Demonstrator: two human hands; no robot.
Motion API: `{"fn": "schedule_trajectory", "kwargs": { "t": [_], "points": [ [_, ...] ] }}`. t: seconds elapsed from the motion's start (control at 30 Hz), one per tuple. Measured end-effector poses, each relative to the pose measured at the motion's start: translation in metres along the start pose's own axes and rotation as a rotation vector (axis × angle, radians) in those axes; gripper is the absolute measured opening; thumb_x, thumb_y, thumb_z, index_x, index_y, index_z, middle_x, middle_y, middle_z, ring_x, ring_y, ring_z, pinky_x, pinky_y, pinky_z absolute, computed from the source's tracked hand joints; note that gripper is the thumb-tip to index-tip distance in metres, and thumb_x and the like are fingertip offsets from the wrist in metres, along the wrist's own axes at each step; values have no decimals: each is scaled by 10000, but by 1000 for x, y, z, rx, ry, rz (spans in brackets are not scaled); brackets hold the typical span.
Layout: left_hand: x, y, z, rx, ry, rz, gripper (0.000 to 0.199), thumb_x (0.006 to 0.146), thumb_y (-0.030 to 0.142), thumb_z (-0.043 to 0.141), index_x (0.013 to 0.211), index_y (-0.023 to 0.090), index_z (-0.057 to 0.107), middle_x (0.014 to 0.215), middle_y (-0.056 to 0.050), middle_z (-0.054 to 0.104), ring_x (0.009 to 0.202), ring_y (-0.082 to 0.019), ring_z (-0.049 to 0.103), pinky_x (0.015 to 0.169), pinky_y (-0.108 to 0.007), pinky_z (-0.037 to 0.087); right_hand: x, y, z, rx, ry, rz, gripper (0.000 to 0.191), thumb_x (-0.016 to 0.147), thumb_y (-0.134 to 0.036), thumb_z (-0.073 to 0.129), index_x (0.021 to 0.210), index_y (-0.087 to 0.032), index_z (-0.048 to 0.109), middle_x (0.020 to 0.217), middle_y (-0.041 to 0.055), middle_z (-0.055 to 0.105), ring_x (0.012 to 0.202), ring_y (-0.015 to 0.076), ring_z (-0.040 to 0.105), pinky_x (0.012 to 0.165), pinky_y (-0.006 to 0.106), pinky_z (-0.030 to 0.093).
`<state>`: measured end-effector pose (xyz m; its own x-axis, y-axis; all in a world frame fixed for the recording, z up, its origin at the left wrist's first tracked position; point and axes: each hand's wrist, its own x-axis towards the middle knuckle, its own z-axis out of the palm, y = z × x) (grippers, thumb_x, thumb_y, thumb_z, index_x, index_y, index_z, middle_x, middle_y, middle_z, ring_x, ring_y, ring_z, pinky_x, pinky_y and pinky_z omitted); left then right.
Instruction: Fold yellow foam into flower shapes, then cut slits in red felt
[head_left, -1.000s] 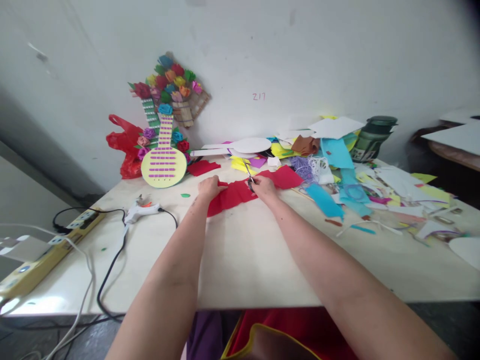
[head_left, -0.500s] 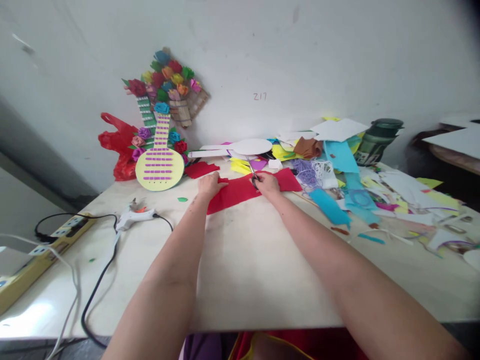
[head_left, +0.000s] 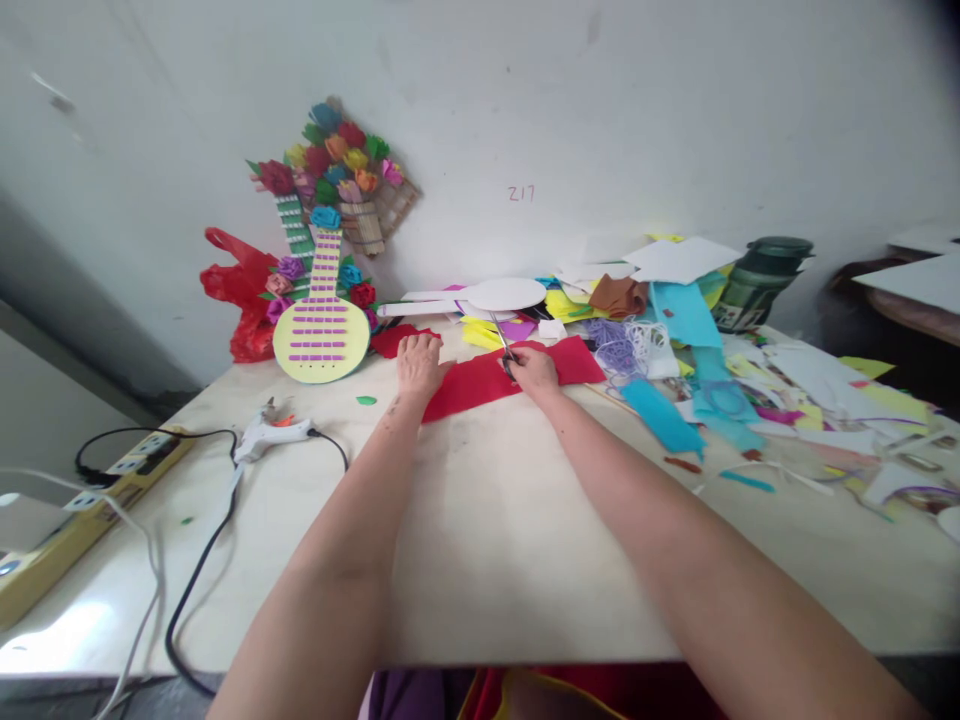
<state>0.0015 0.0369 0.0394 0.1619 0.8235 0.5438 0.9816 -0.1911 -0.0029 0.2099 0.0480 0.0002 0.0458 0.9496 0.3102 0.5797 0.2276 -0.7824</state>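
Note:
A long red sheet (head_left: 480, 387) lies across the middle of the table. My right hand (head_left: 534, 370) is closed on dark-handled scissors (head_left: 504, 340), resting over the sheet with the blades pointing up and away from me. At the sheet's left end is my left hand (head_left: 420, 366), palm down, its fingers reaching onto a smaller red piece (head_left: 390, 340). Those fingers lie fairly flat, with nothing visibly gripped. Left of it stands a yellow guitar-shaped craft (head_left: 320, 345) with purple strips.
A white glue gun (head_left: 271, 432) and yellow power strip (head_left: 142, 465) with cables are at left. White cutouts (head_left: 504, 293), purple yarn (head_left: 611, 345), blue strips (head_left: 660, 415) and a green bottle (head_left: 759, 285) spread from centre to right.
My left hand has shifted slightly up and away from the long sheet's edge, onto the smaller red piece, and its fingers have spread forward. My right hand has barely moved.

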Motion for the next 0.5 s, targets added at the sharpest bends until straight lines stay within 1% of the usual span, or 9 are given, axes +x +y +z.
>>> {"fn": "schedule_trajectory", "kwargs": {
  "t": [0.07, 0.13, 0.17, 0.2, 0.27, 0.33, 0.4, 0.43, 0.5],
  "points": [
    [1, 5, -6, -4, -25, 17, 268, 825, 352, 473, 946, 183, 643, 1023, -108, 619, 1034, -251, 499, 1004, -400, 248, -1, -2, -1, -17, 38, 2, 293, 745, -309, 565, 1004, -210, 659, 831, 49, 675, 792, 187, 629, 713, 290, 502],
    [-2, 12, -11, 5, -116, 28, 298, 851, 331, 418, 872, 172, 669, 937, -100, 656, 961, -231, 550, 1024, -391, 231, -2, -4, -2, -19, 56, -4, 305, 739, -309, 570, 1011, -207, 662, 824, 53, 676, 811, 197, 629, 726, 296, 499],
    [-5, 17, -12, 5, -161, 29, 330, 863, 331, 385, 878, 166, 671, 933, -103, 663, 958, -225, 560, 1028, -383, 231, -3, -5, -2, -19, 59, -11, 315, 739, -310, 569, 1023, -207, 659, 823, 55, 676, 817, 200, 631, 731, 299, 498],
    [-9, 21, -13, -1, -208, 38, 357, 870, 345, 361, 917, 166, 666, 975, -106, 660, 998, -224, 552, 1029, -375, 236, -3, -5, -2, -19, 65, -14, 325, 739, -311, 568, 1035, -208, 656, 824, 56, 678, 823, 203, 632, 736, 303, 496],
    [-21, 30, -11, -27, -297, 75, 411, 876, 404, 320, 1072, 192, 613, 1203, -86, 571, 1172, -232, 449, 1045, -393, 221, -4, -6, -3, -26, 92, -17, 342, 736, -312, 571, 1054, -213, 649, 828, 58, 682, 836, 207, 634, 751, 310, 493],
    [-34, 37, -6, -52, -382, 48, 507, 884, 462, 232, 1223, 203, 506, 1371, -66, 414, 1292, -228, 306, 1063, -415, 189, -6, -9, -3, -34, 126, -17, 344, 732, -316, 576, 1054, -218, 648, 829, 57, 686, 849, 210, 636, 768, 317, 489],
    [-44, 41, 0, -87, -484, -11, 599, 874, 514, 178, 1329, 181, 380, 1448, -64, 275, 1337, -213, 211, 1078, -409, 166, -10, -13, -4, -26, 147, -18, 334, 735, -327, 575, 1043, -221, 652, 817, 51, 690, 835, 206, 643, 771, 319, 489],
    [-47, 42, 3, -103, -497, -33, 635, 865, 538, 160, 1357, 178, 334, 1468, -55, 219, 1350, -205, 170, 1088, -403, 143, -12, -17, -5, -11, 146, -19, 327, 739, -329, 574, 1037, -220, 653, 810, 48, 691, 815, 202, 648, 762, 315, 493],
    [-50, 43, 5, -121, -511, -57, 680, 851, 570, 139, 1382, 172, 285, 1480, -44, 171, 1359, -194, 130, 1096, -397, 120, -16, -25, -7, 42, 124, -16, 318, 747, -328, 572, 1032, -212, 653, 799, 44, 691, 750, 190, 657, 721, 299, 506]
  ]
}}
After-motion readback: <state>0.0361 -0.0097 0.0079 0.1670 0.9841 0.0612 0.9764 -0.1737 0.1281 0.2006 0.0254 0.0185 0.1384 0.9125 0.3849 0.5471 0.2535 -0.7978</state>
